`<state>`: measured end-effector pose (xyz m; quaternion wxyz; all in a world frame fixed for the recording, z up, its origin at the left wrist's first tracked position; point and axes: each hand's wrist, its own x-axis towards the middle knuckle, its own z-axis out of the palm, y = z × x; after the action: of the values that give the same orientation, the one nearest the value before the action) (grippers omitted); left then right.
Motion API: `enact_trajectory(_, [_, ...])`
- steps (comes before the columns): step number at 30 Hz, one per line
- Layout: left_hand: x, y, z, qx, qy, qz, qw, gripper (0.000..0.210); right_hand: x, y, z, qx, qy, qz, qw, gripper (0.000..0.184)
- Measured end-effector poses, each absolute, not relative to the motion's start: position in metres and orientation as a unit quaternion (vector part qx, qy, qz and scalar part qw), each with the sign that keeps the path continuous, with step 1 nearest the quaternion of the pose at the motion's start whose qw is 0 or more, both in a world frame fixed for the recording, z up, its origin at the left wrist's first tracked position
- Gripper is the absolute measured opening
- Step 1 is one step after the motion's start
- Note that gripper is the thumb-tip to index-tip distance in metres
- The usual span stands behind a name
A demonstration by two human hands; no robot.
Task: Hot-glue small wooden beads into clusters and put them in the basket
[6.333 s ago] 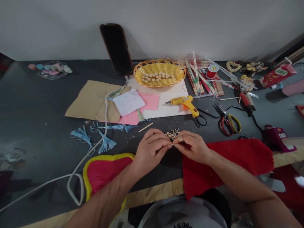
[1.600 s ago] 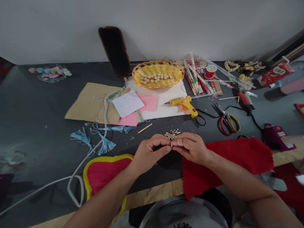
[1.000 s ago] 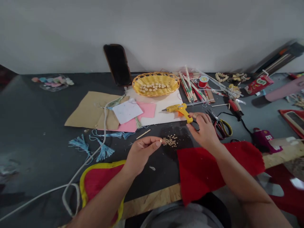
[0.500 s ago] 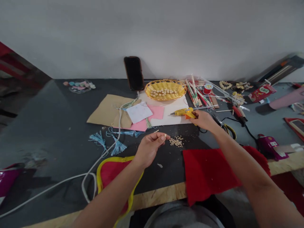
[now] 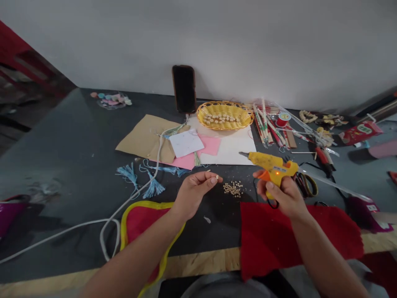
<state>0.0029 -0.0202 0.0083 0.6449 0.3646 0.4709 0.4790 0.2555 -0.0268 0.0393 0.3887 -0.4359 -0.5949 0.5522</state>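
Note:
Between thumb and forefinger, my left hand [image 5: 194, 192] pinches a small pale bead [image 5: 217, 177]. To its right a loose heap of similar beads [image 5: 233, 188] lies on the dark tabletop. My right hand [image 5: 283, 192] is wrapped round the handle of a yellow glue gun [image 5: 273, 163], raised over the table with its nozzle pointing left. A clear glue stick [image 5: 335, 182] sticks out of the gun's back end, and a small orange light glows on its side. Beyond, a yellow woven basket [image 5: 225, 104] holds several small pale clusters.
Blue tassels [image 5: 154, 189] and a white cable [image 5: 136, 200] lie left of my left hand. Red felt [image 5: 269, 240] hangs over the front edge. Papers [image 5: 186, 144], a phone [image 5: 184, 89], sticks [image 5: 262, 124], a thread spool [image 5: 283, 120] and scissors [image 5: 310, 185] lie farther off.
My right hand has lifted the glue gun off the area by the white sheet and brought it nearer and to the right. My left hand keeps its pinch. The view has shifted slightly.

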Motion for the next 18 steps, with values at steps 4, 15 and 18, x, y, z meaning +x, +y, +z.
enact_trajectory(4, [0.001,-0.019,0.008,0.378,0.5,0.476,0.617,0.018,0.253,-0.037,0.021,-0.402,-0.599,0.58,0.379,0.028])
enact_trajectory(15, [0.001,-0.022,0.009,0.377,0.515,0.459,0.618,0.016,0.247,-0.04,0.015,-0.392,-0.634,0.578,0.332,0.031])
enact_trajectory(18, [0.001,-0.023,0.009,0.374,0.511,0.462,0.621,0.015,0.246,-0.042,0.013,-0.385,-0.631,0.59,0.326,0.033])
